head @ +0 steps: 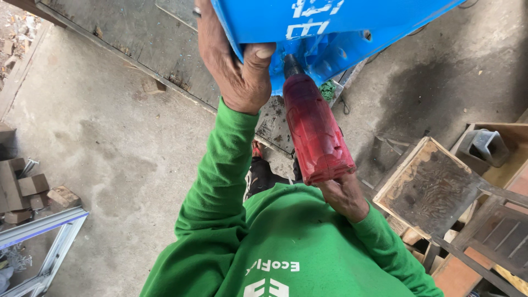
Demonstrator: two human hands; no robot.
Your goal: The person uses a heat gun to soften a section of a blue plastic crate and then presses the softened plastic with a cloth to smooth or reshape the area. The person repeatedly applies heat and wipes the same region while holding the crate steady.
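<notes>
**Red drill against blue panel**

Red power drill [316, 135]: my right hand [344, 195] is gripping it, bit pressing into blue metal panel [330, 22]. My left hand [234, 69] is clamping the panel's edge. Wooden crate [429, 184]: sitting open on concrete floor [115, 148].

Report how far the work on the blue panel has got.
Done: nothing finished can be told from this view. In hand: the left hand grips the edge of the blue panel, while the right hand presses the red power tool with its tip against the panel. Left: the tool is not yet withdrawn; the spot under its tip is hidden.
</notes>
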